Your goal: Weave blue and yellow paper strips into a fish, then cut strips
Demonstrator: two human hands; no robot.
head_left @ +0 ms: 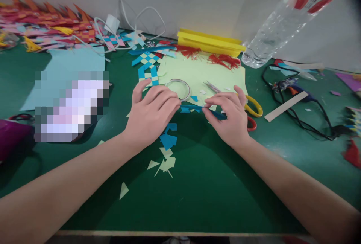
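A narrow blue paper strip (191, 107) stretches between my two hands over the green table. At its left end, the fingertips of my left hand (155, 112) are closed together on it. The thumb and forefinger of my right hand (229, 114) pinch it farther along, and part of it shows under that palm. Just behind my left fingertips lies a thin clear ring (189, 90), perhaps a tape roll, on pale green paper (203, 69). Scissors (254, 106) with yellow and red handles lie partly hidden behind my right hand. Blue scraps (168, 141) are below the left hand.
A blurred-out phone-like object (72, 112) is at left on light blue paper (76, 59). Woven blue-green pieces (148, 61) lie behind my left hand. A tilted water bottle (282, 29), yellow folded paper (210, 42) and a black-corded tool (304, 95) are at back and right.
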